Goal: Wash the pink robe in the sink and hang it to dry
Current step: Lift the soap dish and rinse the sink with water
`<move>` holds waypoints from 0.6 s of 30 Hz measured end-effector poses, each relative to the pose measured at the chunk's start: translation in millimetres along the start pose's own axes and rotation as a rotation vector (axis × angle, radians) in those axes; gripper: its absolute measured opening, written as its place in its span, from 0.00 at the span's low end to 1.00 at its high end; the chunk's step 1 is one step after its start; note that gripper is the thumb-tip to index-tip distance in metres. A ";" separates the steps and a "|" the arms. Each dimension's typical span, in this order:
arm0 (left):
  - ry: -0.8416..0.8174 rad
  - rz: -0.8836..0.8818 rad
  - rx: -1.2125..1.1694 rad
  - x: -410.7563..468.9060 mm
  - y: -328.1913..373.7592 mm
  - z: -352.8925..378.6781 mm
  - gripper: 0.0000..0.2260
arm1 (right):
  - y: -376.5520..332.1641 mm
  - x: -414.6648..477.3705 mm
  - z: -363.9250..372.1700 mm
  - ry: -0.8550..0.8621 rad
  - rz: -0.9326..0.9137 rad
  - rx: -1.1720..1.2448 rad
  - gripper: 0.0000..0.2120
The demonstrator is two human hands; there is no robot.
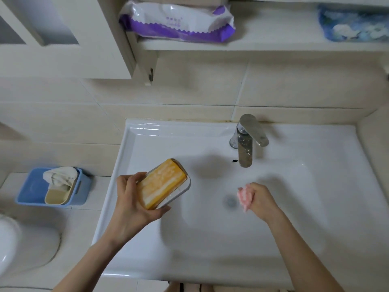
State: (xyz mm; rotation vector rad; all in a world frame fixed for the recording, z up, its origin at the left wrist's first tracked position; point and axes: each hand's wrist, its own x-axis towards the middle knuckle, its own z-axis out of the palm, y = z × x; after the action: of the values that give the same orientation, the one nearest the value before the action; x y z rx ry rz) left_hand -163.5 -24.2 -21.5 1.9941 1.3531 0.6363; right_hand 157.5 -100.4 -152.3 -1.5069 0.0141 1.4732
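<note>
My left hand (131,199) grips a white soap dish (181,191) that carries a yellow-orange bar of soap (162,183), tilted, over the left part of the white sink (315,186). In my right hand (260,200) a small bunched piece of pink cloth (244,198) is squeezed over the basin, just right of the drain (230,200). The chrome tap (246,142) stands at the back of the sink, and no water is seen running from it.
A blue bin (31,187) with a white rag and a beige cup sits on the ledge at the left. A toilet (19,245) is at the lower left. Above, a shelf (263,44) holds a purple-and-white pack (179,22) and a blue pack (353,24).
</note>
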 end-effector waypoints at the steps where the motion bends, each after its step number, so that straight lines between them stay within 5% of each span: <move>1: 0.000 0.004 -0.008 0.4 1.3 -0.2 0.45 | -14.0 -15.1 -0.1 -0.031 -0.128 0.051 0.12; 4: -0.004 0.022 -0.029 1.3 3.9 -1.4 0.46 | -51.1 -48.2 4.0 0.129 -0.587 -0.018 0.09; 7: -0.005 0.018 -0.068 2.7 6.6 -1.7 0.45 | -68.6 -51.6 29.2 0.352 -0.786 -0.114 0.18; 13: -0.005 0.040 -0.120 3.7 12.9 -0.2 0.41 | -72.0 -28.5 81.5 0.735 -0.778 -0.135 0.03; 15: -0.006 0.049 -0.121 3.3 11.1 0.3 0.41 | -74.2 -14.6 92.1 0.748 -0.733 -0.204 0.16; 18: -0.008 0.046 -0.124 3.6 8.2 0.6 0.40 | -78.8 8.7 102.9 0.811 -0.629 -0.698 0.22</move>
State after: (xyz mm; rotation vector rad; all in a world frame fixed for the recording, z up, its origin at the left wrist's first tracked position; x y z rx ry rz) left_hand -156.6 -23.2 -15.8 1.9309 1.2354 0.7148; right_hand 130.5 9.0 -87.7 -2.3023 -0.4841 0.2929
